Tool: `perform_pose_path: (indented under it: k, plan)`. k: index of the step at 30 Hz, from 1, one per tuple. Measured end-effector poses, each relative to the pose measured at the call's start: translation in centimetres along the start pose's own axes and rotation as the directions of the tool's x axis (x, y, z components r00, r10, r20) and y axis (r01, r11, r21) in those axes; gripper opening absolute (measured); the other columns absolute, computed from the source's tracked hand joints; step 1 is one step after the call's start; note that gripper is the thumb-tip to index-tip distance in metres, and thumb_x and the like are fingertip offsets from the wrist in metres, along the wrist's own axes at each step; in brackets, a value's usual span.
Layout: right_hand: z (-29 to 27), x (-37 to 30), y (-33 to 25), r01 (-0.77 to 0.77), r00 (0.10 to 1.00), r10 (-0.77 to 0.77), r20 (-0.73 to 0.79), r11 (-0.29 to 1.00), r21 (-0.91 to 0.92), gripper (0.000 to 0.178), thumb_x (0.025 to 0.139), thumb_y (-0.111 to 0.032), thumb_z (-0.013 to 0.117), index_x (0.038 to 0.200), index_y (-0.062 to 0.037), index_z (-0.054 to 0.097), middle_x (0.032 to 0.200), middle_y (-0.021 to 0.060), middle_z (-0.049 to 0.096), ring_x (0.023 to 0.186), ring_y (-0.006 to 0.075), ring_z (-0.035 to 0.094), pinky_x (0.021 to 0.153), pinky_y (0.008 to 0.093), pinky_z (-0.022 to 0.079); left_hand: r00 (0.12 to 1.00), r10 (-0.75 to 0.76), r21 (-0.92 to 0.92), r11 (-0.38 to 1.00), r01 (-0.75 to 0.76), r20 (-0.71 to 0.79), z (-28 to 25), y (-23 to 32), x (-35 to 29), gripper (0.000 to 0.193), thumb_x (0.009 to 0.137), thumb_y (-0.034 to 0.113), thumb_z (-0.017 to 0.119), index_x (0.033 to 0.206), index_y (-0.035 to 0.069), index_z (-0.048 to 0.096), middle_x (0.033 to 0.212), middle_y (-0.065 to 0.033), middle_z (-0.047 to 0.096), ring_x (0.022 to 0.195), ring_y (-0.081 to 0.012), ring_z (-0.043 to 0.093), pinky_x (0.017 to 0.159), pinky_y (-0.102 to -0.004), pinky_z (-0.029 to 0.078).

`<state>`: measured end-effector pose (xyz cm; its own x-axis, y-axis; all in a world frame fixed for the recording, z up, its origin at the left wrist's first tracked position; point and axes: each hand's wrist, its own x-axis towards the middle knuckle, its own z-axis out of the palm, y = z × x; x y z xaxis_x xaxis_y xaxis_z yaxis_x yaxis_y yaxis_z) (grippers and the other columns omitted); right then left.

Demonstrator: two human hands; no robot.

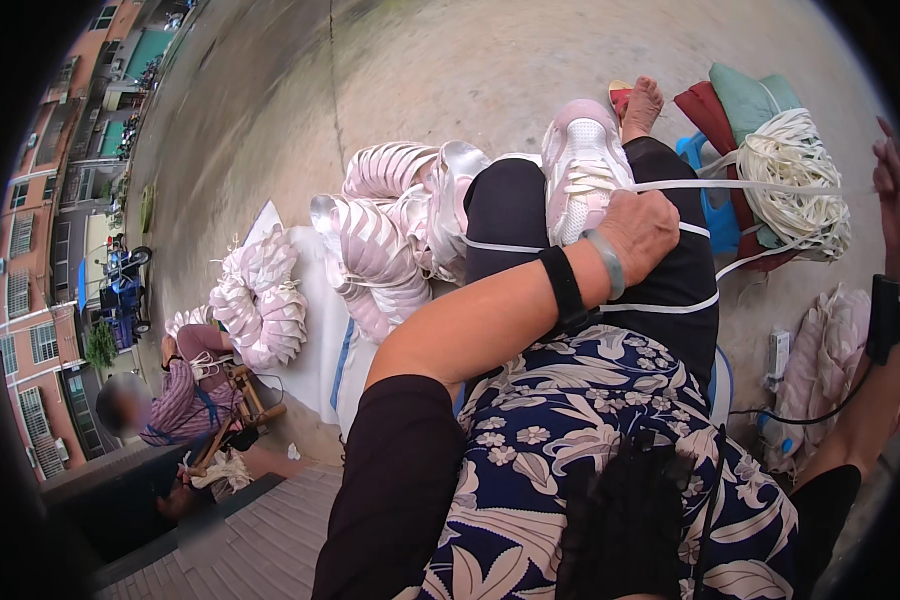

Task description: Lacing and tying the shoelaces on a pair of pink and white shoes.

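Observation:
A pink and white sneaker point(576, 165) rests across my lap, its toe pointing away from me and white lacing over its tongue. Beside its opening, my left hand point(638, 232) is closed on a white shoelace point(740, 185). That lace stretches nearly level to the right, where my right hand point(892, 185) grips its other stretch, arm held out at the picture's rim. The right fingers are partly dark and blurred there. More white cord loops across my dark trousers point(675, 262). My left hand hides the sneaker's heel side.
Pink-white shoe parts point(375, 235) lie bundled on a white sheet point(315, 300) to my left, with a ring of them point(260, 300) farther left. A bundle of white laces point(795, 175) sits over a blue stool point(715, 215). Another person point(185, 395) sits far left.

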<state>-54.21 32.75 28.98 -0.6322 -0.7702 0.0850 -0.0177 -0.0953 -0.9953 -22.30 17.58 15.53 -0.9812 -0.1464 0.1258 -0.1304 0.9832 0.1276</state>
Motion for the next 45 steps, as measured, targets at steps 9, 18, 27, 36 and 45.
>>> perform_pose_path:
  k: [9,18,27,36,45]
  plan:
    - [11.3,-3.2,10.5,-0.234,0.893,0.272,0.358,0.961,-0.146,0.016,0.091,-0.015,0.054,0.102,-0.0057,0.059,0.079,-0.0017,0.060,0.064,0.0022,0.053,0.056,0.0149,0.041,0.988,-0.082,-0.555,0.832,-0.003,-0.128,-4.6,-0.7,-2.3,0.008,0.077,0.011,0.060,0.075,0.004,0.059,0.067,-0.0127,0.056,0.062,-0.0296,0.057,0.054,-0.0371,0.045]
    - [21.1,-5.6,14.4,-0.150,0.823,0.231,0.518,0.970,-0.194,0.006,0.083,-0.008,0.059,0.085,-0.0016,0.059,0.064,0.0003,0.052,0.058,0.0077,0.050,0.054,0.0235,0.042,0.959,-0.258,-0.852,0.522,0.033,-0.120,-10.4,-4.9,-0.9,0.019,0.092,0.015,0.054,0.086,-0.001,0.064,0.064,0.0007,0.054,0.057,-0.0073,0.049,0.052,-0.0220,0.041]
    - [22.9,-6.9,15.6,0.381,0.872,-0.165,0.460,0.820,-0.428,0.006,0.076,-0.001,0.058,0.080,-0.0048,0.058,0.071,0.0064,0.054,0.065,0.0198,0.055,0.060,0.0296,0.044,0.870,-0.470,-0.891,0.446,0.089,-0.148,-9.1,-7.0,-0.3,0.029,0.094,0.024,0.052,0.085,-0.002,0.062,0.069,0.0000,0.056,0.058,-0.0045,0.050,0.052,-0.0178,0.042]
    - [23.4,-7.0,15.1,0.460,0.851,-0.197,0.487,0.725,-0.512,0.010,0.073,0.001,0.056,0.080,-0.0062,0.057,0.073,0.0100,0.053,0.069,0.0289,0.057,0.062,0.0355,0.045,0.856,-0.483,-0.869,0.488,0.087,-0.185,-9.3,-7.1,-0.5,0.027,0.094,0.023,0.053,0.084,-0.001,0.062,0.069,0.0001,0.057,0.059,-0.0044,0.051,0.054,-0.0178,0.043]
    - [23.8,-7.1,15.6,0.451,0.862,-0.213,0.460,0.736,-0.505,0.005,0.074,-0.004,0.056,0.079,-0.0052,0.058,0.073,0.0113,0.055,0.071,0.0303,0.058,0.062,0.0369,0.045,0.828,-0.512,-0.864,0.499,0.071,-0.227,-9.2,-7.1,-0.8,0.027,0.094,0.023,0.053,0.085,-0.001,0.062,0.067,0.0006,0.056,0.056,-0.0041,0.049,0.052,-0.0178,0.041]
